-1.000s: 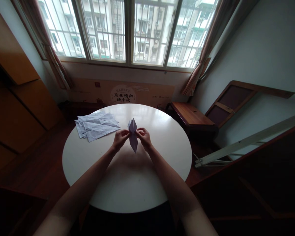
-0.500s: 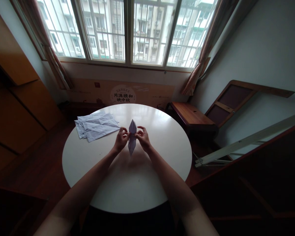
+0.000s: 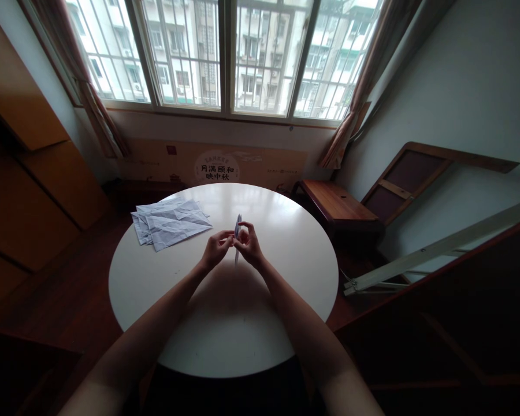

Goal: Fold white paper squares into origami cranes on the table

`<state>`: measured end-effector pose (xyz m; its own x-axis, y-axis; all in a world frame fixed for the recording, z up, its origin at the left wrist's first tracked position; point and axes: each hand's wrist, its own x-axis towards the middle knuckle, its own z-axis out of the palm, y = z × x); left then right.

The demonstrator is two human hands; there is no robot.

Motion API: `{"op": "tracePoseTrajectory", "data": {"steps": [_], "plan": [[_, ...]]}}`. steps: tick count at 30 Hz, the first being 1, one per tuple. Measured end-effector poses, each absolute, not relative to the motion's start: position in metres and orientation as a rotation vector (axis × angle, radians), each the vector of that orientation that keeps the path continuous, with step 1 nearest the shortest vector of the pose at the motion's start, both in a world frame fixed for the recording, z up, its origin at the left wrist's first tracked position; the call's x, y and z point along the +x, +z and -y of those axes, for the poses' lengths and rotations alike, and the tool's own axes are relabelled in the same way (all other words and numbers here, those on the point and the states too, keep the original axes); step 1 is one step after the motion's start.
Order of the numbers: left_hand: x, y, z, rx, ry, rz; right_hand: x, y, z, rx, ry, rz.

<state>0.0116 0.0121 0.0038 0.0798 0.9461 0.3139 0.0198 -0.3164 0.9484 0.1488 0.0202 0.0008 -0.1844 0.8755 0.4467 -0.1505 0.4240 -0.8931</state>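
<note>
Between my two hands a folded piece of white paper [image 3: 237, 225] is held above the table, turned nearly edge-on so that only a thin strip of it shows. My left hand [image 3: 218, 248] pinches it from the left, fingertips at its middle. From the right, my right hand [image 3: 248, 245] grips it with thumb and curled fingers. The fingers cover the paper's middle; its narrow tips show above and below. To the left of my left hand lies a stack of creased paper sheets [image 3: 175, 225].
The round white table [image 3: 281, 283] fills the space in front of me. Beyond its right edge stands a low wooden bench [image 3: 342, 199], with a wooden-framed panel [image 3: 409, 173] leaning by the wall. Wooden cabinets [image 3: 39, 202] are at the left, and a barred window [image 3: 264, 58] is behind.
The folded paper has turned from showing its broad diamond face to nearly edge-on. My hands have come closer together around it. The stack of sheets has stayed put.
</note>
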Motion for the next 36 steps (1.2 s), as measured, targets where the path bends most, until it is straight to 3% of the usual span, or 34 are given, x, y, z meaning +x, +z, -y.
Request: {"op": "tracePoseTrajectory", "data": {"steps": [8,15,36], "plan": [[0.009,0.008,-0.008,1.180,1.315,-0.950,0.148,0.000,-0.018,-0.685,0.959,1.547],[0.005,0.004,-0.017,0.990,1.476,-0.955,0.153,0.007,-0.019,-0.819,0.825,1.552],[-0.002,0.020,-0.016,1.082,1.386,-0.816,0.155,0.012,-0.019,-0.720,1.131,1.344]]}}
